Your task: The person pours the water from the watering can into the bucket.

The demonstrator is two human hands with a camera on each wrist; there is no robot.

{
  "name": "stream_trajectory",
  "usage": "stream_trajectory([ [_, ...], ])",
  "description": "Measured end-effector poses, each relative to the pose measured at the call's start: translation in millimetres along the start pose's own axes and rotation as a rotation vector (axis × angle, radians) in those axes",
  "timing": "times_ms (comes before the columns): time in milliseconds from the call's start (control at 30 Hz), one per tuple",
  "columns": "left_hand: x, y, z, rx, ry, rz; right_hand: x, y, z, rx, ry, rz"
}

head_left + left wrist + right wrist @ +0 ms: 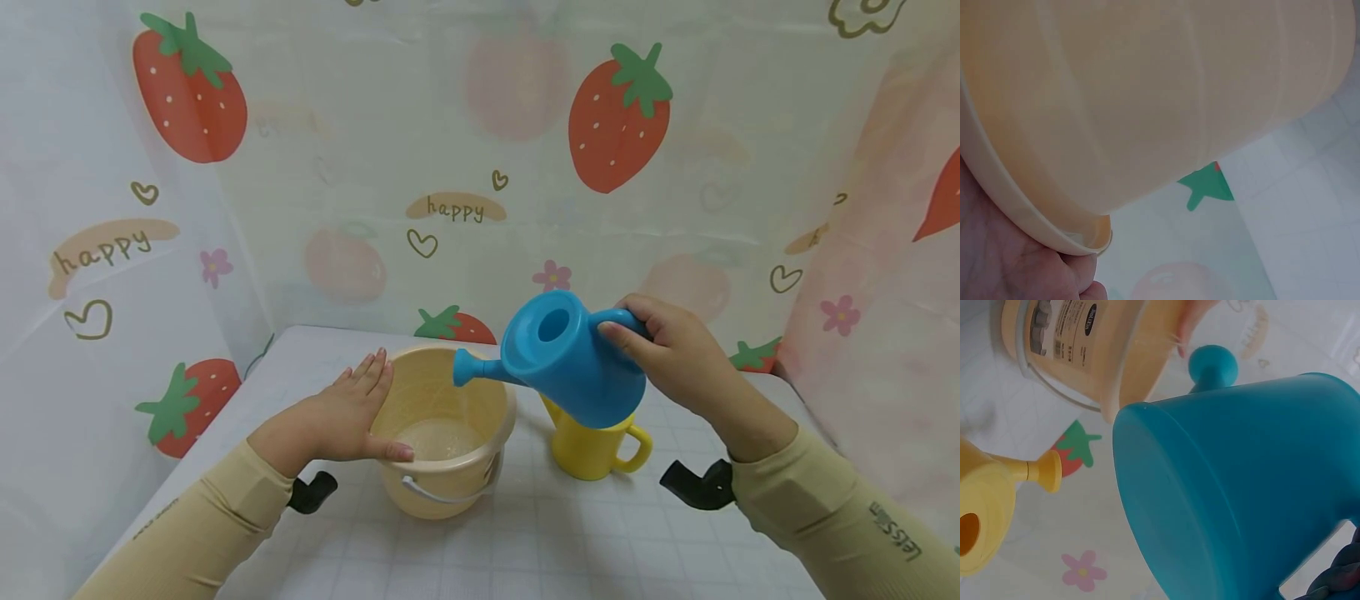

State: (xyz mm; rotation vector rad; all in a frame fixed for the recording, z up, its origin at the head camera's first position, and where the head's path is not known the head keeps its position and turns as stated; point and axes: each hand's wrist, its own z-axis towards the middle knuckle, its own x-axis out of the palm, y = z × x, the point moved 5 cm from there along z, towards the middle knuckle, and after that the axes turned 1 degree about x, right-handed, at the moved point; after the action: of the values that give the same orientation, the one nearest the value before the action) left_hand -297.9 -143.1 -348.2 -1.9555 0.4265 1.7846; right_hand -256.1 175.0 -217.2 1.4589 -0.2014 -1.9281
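Note:
A blue watering can (577, 367) is tilted in the air, its spout over the mouth of a cream bucket (442, 492). My right hand (678, 350) grips the can's handle. From the spout head (1213, 364), faint thin streams of water run into the bucket, where shallow water shows at the bottom. My left hand (341, 417) rests on the bucket's left rim, fingers straight and thumb laid along the front edge. In the left wrist view, the palm (1010, 250) touches the rim from outside. The bucket stands upright, its white handle (450, 498) hanging down in front.
Behind and below the blue can, a yellow watering can (588, 454) stands on the white table (585, 550), partly hidden by it. Sheets (360, 150) printed with strawberries enclose the back and sides. A label (1072, 331) is on the bucket's side.

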Motion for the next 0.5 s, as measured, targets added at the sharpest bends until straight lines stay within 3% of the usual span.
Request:
stream_trajectory([
  [500, 0.5, 1.5, 1.2, 0.008, -0.004, 0.007, 1.1, 0.1, 0.5, -0.007, -0.003, -0.009],
])
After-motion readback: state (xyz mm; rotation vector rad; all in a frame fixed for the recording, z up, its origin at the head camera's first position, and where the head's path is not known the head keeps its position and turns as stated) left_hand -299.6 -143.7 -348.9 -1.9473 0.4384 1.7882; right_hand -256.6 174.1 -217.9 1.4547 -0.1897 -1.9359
